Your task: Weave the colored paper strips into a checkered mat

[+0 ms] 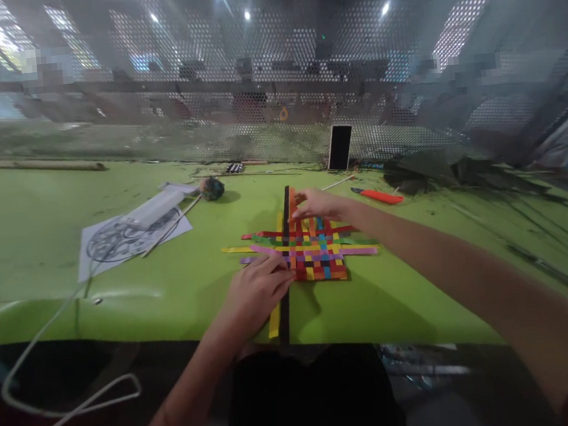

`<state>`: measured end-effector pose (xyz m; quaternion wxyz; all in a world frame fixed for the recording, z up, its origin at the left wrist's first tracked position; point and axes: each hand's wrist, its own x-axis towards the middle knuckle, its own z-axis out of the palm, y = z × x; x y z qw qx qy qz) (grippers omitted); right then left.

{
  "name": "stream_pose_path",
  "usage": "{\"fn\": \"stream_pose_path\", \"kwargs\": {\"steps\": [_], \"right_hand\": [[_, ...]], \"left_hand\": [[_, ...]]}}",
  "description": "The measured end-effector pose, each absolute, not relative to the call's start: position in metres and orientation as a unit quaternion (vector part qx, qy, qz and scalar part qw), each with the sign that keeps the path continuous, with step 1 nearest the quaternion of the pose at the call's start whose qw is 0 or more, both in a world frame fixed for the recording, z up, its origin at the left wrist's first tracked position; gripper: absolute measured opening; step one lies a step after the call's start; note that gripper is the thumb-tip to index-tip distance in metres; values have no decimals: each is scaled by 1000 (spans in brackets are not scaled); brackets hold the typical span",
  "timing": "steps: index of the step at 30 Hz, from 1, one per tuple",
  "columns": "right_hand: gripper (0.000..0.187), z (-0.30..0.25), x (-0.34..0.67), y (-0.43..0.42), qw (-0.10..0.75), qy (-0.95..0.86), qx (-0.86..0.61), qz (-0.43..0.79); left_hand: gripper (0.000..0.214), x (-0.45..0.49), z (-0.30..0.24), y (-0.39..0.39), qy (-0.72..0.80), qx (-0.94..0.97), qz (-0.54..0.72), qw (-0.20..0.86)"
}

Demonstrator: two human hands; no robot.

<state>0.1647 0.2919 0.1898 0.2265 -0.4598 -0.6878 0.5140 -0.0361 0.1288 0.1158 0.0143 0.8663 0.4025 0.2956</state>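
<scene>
Woven strip mat [315,253]: table [39,230] ctr. Left hand [258,289], fingers flat, pins mat's 9 o'clock edge; right hand [316,204] pinches black strip [286,216] at 12. Best: keep strip straight, snug vs neighbours.

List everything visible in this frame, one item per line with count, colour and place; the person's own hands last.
woven strip mat: one, multicoloured, centre of the table
black strip: one, black, runs along the mat's left side past the near table edge
yellow strip: one, yellow, beside the black strip at the near edge
table: one, lime green
printed sheet: one, white with dark pattern, left of the mat
cutter: one, orange-red, right, behind the mat
phone: one, black, upright against the mesh
cable: one, white, near left
left hand: pressing the mat's left edge
right hand: at the mat's far edge, on the strip ends
</scene>
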Motion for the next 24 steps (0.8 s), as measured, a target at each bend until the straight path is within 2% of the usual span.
{"fn": "stream_pose_path", "kwargs": {"steps": [2, 4, 11, 17, 21, 24], "right_hand": [[18, 188, 165, 291, 167, -757, -455, 439], [6, 185, 164, 288, 132, -801, -447, 376], [27, 177, 158, 263, 101, -884, -414, 192], [14, 159, 163, 244, 128, -897, -416, 74], [23, 143, 166, 235, 183, -910, -367, 54], [22, 137, 167, 231, 198, -912, -357, 31]], "left_hand": [[14, -36, 114, 129, 399, 865, 303, 17], [14, -36, 114, 130, 395, 866, 307, 19], [12, -35, 120, 127, 398, 864, 306, 32], [11, -34, 118, 128, 397, 863, 310, 32], [11, -34, 118, 128, 395, 864, 311, 36], [12, -34, 118, 128, 396, 864, 309, 42]]}}
